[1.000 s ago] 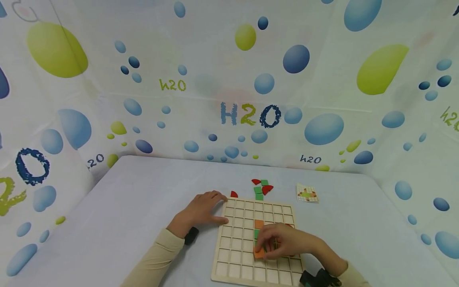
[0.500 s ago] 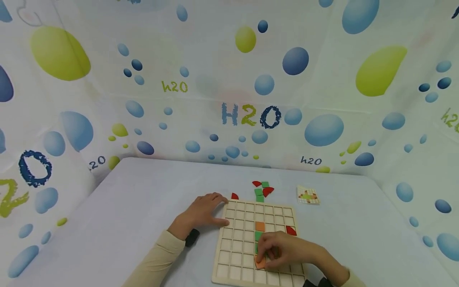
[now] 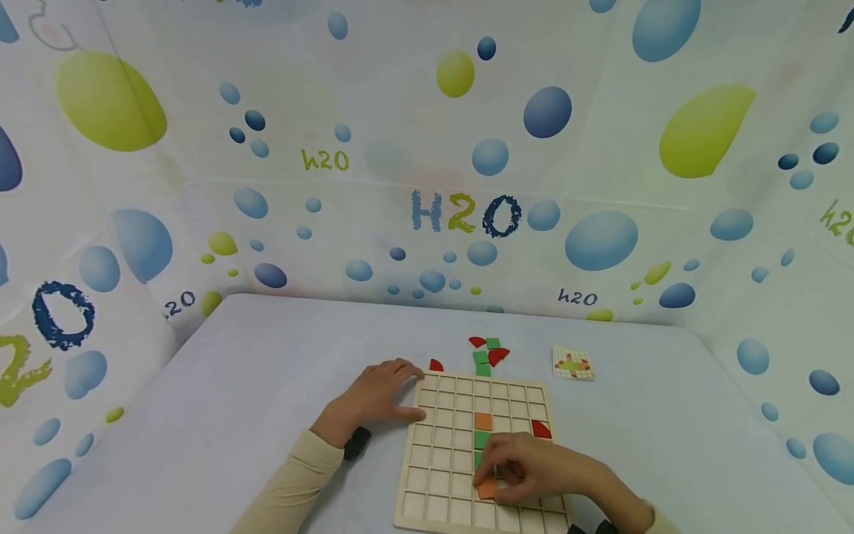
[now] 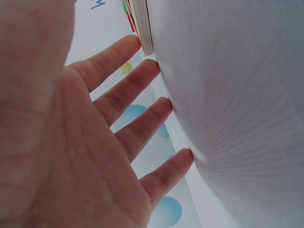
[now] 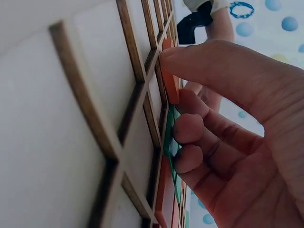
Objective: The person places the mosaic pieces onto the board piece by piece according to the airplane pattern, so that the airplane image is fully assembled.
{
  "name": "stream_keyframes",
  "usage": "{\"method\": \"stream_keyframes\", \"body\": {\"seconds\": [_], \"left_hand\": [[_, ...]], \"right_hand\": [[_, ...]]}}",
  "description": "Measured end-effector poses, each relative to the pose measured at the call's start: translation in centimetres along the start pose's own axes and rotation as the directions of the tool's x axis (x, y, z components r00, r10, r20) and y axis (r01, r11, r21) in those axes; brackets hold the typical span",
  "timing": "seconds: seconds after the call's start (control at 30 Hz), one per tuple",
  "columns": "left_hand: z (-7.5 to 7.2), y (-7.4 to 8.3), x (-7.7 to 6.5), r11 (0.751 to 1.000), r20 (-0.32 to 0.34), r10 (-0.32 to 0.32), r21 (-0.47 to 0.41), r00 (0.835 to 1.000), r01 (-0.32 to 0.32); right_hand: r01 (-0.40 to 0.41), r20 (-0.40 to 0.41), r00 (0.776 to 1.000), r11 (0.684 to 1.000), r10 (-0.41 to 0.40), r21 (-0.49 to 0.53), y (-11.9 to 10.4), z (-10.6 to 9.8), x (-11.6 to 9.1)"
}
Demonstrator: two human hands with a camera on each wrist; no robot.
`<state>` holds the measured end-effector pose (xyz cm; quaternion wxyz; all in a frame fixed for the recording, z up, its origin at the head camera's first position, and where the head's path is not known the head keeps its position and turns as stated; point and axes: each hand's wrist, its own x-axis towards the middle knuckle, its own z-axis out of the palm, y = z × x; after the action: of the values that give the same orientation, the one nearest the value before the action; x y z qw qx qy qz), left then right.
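Note:
In the head view, my right hand point(image 3: 534, 463) pinches an orange square tile point(image 3: 488, 489) over a cell in the lower half of the wooden grid board point(image 3: 427, 478). Up close in the right wrist view, the thumb presses one side of that orange tile point(image 5: 170, 71), with the index fingertip at its edge. Green tiles point(image 3: 482, 440) lie in the same column, partly covered by the fingers, and another orange tile point(image 3: 483, 421) sits above them. My left hand point(image 3: 376, 391) has its fingers spread. Its thumb and fingertips rest at the board's left edge and on the cloth.
Beyond the board lie green square tiles point(image 3: 482, 357) and red quarter-round pieces point(image 3: 498, 356). Another red piece point(image 3: 437, 365) lies by the board's top left corner. A pattern card point(image 3: 572, 363) is at the back right. One red quarter piece point(image 3: 541, 429) sits on the board's right side.
My right hand has moved the orange tile slightly toward me down the column, then barely shifted. The red piece at the board's right side has come into full view. My left hand has stayed put.

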<state>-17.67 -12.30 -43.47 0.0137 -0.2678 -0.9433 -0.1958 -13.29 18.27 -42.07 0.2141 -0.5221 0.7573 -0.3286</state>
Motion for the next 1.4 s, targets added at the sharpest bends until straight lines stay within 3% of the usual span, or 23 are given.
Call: {"method": "stream_keyframes", "body": {"seconds": [0.23, 0.97, 1.4], "left_hand": [[-0.1, -0.1, 0.0, 1.0, -0.009, 0.003, 0.004, 1.0, -0.003], [0.1, 0.0, 0.0, 1.0, -0.008, -0.004, -0.004, 1.0, 0.004], [-0.1, 0.1, -0.1, 1.0, 0.001, -0.008, -0.002, 1.0, 0.008]], "right_hand": [[0.017, -0.028, 0.999, 0.999, -0.019, -0.048, 0.3, 0.2, 0.2], [0.019, -0.053, 0.998, 1.0, -0.019, 0.003, 0.7, 0.3, 0.3], [0.118, -0.182, 0.976, 0.993, -0.116, 0.0, 1.8, -0.3, 0.4]]}}
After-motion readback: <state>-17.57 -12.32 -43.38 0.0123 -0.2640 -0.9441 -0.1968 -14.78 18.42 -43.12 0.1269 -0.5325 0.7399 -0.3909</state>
